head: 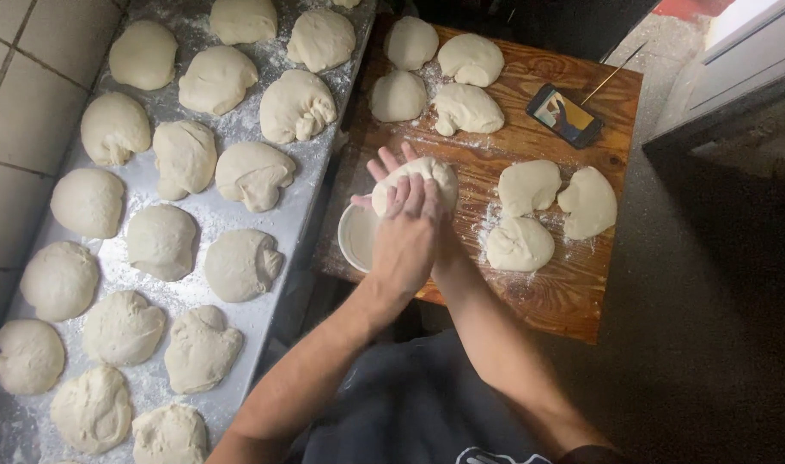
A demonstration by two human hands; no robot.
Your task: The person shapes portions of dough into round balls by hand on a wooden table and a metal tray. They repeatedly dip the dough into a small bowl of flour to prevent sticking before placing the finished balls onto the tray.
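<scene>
Keep both palms curved around the dough ball (418, 179) and press evenly, so the surface tightens without tearing; a light dusting of flour on the skin should prevent sticking.

Your left hand (405, 236) lies on the near side of the ball at frame centre, fingers (410, 196) spread and wrapped over its lower face. Your right hand (384, 167) cups the far left side; only its fingertips show past the ball. Both hands grasp it, held just above the wooden board (556, 292).

A white bowl (355, 236) sits just left of the hands at the board edge. Three portions (530, 215) lie right of centre, four more (435, 77) at upper centre. A phone (564, 116) lies at upper right. Shaped pieces fill the floured metal tray (285, 223) along the left.
</scene>
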